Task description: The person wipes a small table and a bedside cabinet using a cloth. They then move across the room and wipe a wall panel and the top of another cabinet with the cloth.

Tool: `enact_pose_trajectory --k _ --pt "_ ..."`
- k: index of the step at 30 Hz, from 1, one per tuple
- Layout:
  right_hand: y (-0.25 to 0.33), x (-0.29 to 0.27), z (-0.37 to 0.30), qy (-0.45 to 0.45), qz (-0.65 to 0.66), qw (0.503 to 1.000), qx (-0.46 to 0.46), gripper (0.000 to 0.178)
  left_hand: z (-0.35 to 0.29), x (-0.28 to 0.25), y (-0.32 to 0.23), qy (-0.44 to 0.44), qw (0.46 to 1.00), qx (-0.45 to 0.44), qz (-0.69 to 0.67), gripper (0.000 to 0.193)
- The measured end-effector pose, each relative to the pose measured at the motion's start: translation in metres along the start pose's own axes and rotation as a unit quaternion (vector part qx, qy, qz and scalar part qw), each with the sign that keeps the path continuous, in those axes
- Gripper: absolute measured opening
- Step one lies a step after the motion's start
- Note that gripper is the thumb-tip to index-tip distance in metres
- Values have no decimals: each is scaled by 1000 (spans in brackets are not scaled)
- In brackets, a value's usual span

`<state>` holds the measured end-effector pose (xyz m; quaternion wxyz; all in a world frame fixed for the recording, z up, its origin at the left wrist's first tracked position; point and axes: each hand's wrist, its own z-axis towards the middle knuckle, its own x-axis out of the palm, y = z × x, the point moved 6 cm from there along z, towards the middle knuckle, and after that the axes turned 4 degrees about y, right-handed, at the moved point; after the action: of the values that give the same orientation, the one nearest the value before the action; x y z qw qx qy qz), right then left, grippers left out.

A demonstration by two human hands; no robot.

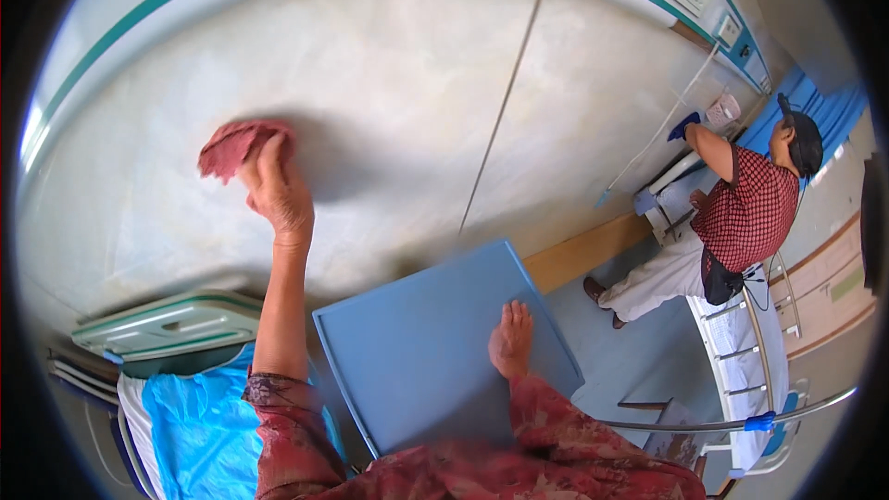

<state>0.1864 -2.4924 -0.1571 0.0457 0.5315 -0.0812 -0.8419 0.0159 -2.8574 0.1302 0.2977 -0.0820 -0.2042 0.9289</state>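
My left hand (281, 187) is stretched up to the pale wall panel (398, 102), its fingers closed over a folded reddish-pink cloth (243, 143) pressed against the surface. Below, my right hand (511, 341) lies flat on the blue top of a bedside cabinet (417, 343), fingers stretched forward and nothing in them. A dark vertical seam (500, 116) runs down the panel to the right of the cloth.
A bed with a blue cover (204, 417) and pale headboard (171, 324) stands at the lower left. Another person (745, 208) works at the wall on the right, wearing a blue glove. Beside them is a railed bed (741, 352). A white cord (662, 134) hangs along the wall.
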Motion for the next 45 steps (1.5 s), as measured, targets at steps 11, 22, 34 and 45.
enact_pose_trajectory --k 11,22,34,45 --pt "4 -7 3 49 56 997 16 49 58 158 -171 176 889 421 -29 25" --pt "-7 4 15 76 41 995 46 53 30 288 -239 270 873 407 -16 36" --pt "-21 13 9 94 55 991 83 53 -47 329 -263 281 842 458 -56 32" --pt "-29 15 7 124 103 983 91 56 -167 368 -228 399 800 449 4 34"
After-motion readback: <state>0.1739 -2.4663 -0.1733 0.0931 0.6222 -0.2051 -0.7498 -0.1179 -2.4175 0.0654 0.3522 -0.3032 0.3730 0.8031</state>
